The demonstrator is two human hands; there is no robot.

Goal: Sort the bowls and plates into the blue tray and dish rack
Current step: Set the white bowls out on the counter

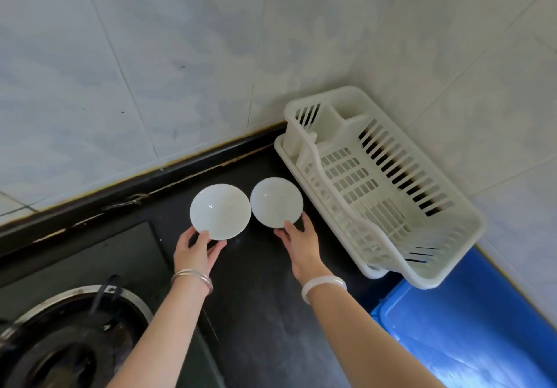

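Observation:
Two white bowls are side by side above the black counter. My left hand point(197, 250) grips the near rim of the left bowl point(220, 211), thumb over the edge. My right hand point(300, 241) holds the near rim of the right bowl point(276, 201), thumb on the rim and fingers beneath. A white plastic dish rack point(388, 176) stands just right of the bowls in the wall corner, with nothing in it. The blue tray point(470, 327) lies at the lower right, partly under the rack's near end, and holds nothing visible.
A gas burner point(75, 336) with its metal ring sits at the lower left on the black hob. Tiled walls point(180, 56) close in the counter point(259, 297) behind and on the right. Bracelets circle both wrists.

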